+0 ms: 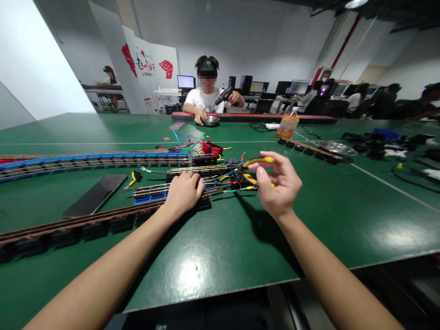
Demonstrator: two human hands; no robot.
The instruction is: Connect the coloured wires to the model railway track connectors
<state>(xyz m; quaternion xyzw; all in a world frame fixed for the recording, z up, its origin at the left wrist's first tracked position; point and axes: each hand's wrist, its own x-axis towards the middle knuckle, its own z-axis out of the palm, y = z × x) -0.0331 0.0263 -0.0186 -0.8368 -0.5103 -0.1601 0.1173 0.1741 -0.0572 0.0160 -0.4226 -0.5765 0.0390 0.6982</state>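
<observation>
My left hand (184, 192) presses down over a short section of model train track (151, 191), its fingers curled across the rails and the thumb along the side. In my right hand (283, 185) are pliers with yellow-and-black handles (257, 161), spread apart. Their jaws point left, at the loose wires at the track's right end; I cannot tell whether they grip one. A green wire (237, 189) with a yellow end sticks out just below the jaws. Behind my left hand, more rails (202, 169) run alongside, partly covered by my fingers.
Long curved track (103, 160) and a brown-railed track (92, 224) extend left, with a phone (96, 195) between them. Coloured wires (189, 141) lie behind. Across the green table (343, 229), a person (206, 96) holds a drill (224, 95) near a metal bowl (211, 121). An orange bottle (288, 123) stands right.
</observation>
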